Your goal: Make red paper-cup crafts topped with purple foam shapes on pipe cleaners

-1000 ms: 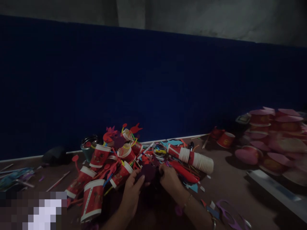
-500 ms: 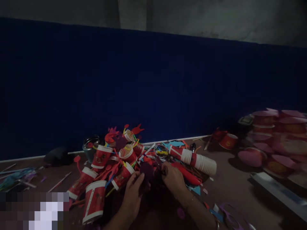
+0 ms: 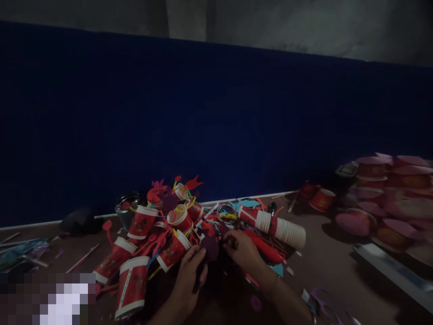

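Nudged purple disc point(image 3: 210, 249) rightward, pinched unreleased in left grip point(image 3: 190, 271), short of back edge of counter point(image 3: 324, 262); couldn't tell state of right grip point(image 3: 245, 249).

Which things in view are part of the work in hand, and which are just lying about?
In the work:
- dark purple piece, held by left hand
- perhaps the red cups, piled with cut pieces

Seemingly lying about:
- dark lump
- purple cut-out frame
- long pale strip

Right hand's grip: too dark to tell.

Brown surface point(image 3: 321, 259) under red cups point(image 3: 132, 285)
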A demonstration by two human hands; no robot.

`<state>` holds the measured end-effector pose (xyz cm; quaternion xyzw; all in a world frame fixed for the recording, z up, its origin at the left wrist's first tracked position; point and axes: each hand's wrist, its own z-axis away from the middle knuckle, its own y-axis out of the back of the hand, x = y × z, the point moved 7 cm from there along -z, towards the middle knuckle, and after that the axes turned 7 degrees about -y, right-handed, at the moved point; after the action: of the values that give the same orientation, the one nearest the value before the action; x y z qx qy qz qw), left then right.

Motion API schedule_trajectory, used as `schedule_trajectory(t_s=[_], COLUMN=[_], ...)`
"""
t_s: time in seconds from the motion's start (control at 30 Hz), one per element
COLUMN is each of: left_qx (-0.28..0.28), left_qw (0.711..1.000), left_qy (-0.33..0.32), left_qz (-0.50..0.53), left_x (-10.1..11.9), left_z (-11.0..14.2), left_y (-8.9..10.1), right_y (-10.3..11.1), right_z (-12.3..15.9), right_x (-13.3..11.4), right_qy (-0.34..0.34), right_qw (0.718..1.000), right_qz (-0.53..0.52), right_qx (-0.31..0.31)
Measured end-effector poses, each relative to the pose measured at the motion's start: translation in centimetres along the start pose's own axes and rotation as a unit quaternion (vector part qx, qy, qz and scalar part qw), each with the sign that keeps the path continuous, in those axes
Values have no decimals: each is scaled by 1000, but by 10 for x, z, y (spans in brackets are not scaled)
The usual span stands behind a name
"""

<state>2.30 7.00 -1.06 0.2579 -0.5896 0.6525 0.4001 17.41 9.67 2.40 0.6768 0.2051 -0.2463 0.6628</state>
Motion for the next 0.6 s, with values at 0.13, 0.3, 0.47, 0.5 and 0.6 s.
schedule_trajectory(t_s=[0.13,0.3,0.47,0.5,0.6], left_qx=[34,56,60,59,58], left_qw=[999,998,998,998,998], left_qy=[-9,-1,-8,-10,-8], left_qz=[-30,-31,-35,-37,-37], left_x=[2,-2,-2,-1,-1], left_z=[-2,-1,-1,-1,-2], left_y=[6,10,11,11,11], right_y=[-6,-20,-24,-24,-24], right_z=[18,44,51,51,51], right_x=[-24,-37,-43,-45,-46], right_qy=[68,113,113,110,97], right_qw=[995,964,967,968,968], right_qz=[41,213,187,181,191], right_qx=[-63,-112,-129,-133,-132])
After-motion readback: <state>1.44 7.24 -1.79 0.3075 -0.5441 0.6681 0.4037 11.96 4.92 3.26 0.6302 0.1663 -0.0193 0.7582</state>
